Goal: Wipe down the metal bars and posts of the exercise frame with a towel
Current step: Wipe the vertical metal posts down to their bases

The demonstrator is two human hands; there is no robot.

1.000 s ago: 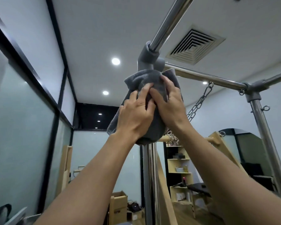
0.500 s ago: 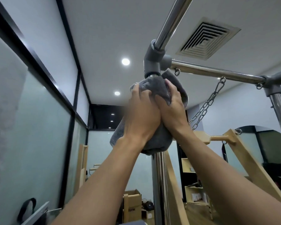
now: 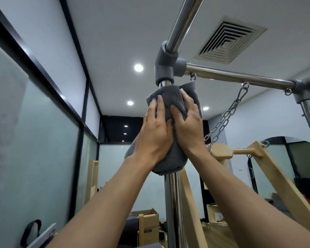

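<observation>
My towel point(image 3: 170, 158) is plain dark grey. The post point(image 3: 172, 203) shines silver, and its corner joint point(image 3: 164, 68) is matte grey. On the right, the chain point(image 3: 241, 94) is silver and the wooden bar point(image 3: 240, 151) is pale tan.

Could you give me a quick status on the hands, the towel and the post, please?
Status: left hand and right hand grip grey towel. It wraps vertical post, just under corner joint. Hanging chain close beside right wrist.

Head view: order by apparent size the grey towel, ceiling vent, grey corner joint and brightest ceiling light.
1. grey towel, nearest the camera
2. ceiling vent
3. grey corner joint
4. ceiling light
</observation>
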